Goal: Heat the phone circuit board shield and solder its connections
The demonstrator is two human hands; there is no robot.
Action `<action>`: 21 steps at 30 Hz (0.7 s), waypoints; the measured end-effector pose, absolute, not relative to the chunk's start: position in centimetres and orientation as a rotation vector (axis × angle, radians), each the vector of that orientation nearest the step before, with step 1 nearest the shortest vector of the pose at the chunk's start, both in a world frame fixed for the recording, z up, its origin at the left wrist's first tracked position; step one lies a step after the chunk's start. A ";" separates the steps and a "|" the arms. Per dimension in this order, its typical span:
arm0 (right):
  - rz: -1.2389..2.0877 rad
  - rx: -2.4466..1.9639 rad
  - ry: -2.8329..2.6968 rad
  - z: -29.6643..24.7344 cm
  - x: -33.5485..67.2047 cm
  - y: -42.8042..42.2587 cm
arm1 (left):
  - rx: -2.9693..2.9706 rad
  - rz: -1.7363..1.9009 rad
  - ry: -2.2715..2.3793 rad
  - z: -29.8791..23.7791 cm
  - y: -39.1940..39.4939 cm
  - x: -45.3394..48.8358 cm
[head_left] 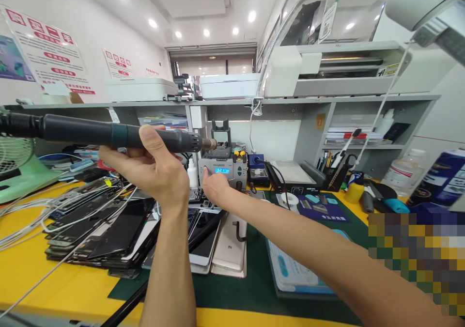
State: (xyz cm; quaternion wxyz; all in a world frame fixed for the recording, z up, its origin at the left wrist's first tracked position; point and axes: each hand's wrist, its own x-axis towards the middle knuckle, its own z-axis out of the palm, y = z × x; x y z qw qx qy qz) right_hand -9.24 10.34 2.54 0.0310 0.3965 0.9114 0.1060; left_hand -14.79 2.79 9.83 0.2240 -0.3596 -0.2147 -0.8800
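My left hand (pixel 160 172) is raised and wrapped round the dark handle of a hot air gun (pixel 83 129), its thumb lying over the top. The gun's metal nozzle (pixel 209 144) points right, towards the cradle (pixel 221 138) above the station. My right hand (pixel 216 189) reaches across to the grey hot air station (pixel 238 169) and holds nothing. One stretched finger touches the front panel left of the lit blue display (pixel 222 170), which seems to read 321. The other fingers are partly hidden.
Stacked phone screens and parts (pixel 90 230) lie at left with loose white cables. A gold phone back (pixel 229 249) and white phone (pixel 205 235) rest on the green mat (pixel 254 288). A blue-and-white case (pixel 290 269) sits below my right forearm. Bottles (pixel 403 172) stand at right.
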 end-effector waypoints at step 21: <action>0.105 1.350 2.830 1.8 -10.1 10.5 | -1.040 -2.376 -0.532 9.9 2.8 -14.1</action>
